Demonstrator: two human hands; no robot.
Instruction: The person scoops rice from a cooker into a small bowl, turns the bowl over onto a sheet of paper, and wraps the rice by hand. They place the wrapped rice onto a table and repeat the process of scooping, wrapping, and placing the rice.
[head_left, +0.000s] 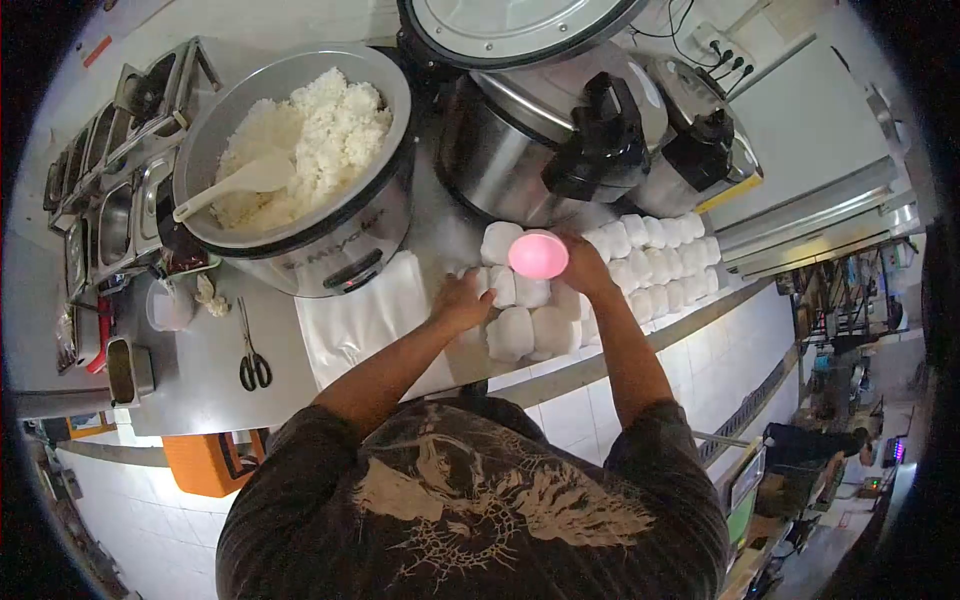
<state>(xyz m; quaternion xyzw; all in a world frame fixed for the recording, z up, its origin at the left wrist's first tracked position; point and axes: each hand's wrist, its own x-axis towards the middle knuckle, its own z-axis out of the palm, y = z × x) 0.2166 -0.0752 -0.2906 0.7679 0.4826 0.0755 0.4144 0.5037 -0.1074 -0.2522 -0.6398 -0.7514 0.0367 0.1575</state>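
My right hand grips a small pink bowl by its side, tilted so its round face shows to me. Below and around the bowl sit rounded white packets, which look like rice portions in thin plastic. At the left end of these packets, my left hand has its fingers and thumb curled against one white packet. A stack of flat white plastic bags lies just left of that hand. Behind it stands an open rice cooker of cooked rice, with a white paddle resting inside.
A second large cooker with a raised lid and another cooker stand along the back. More white packets fill rows to the right. Scissors, a clear tub and metal food pans are at the left.
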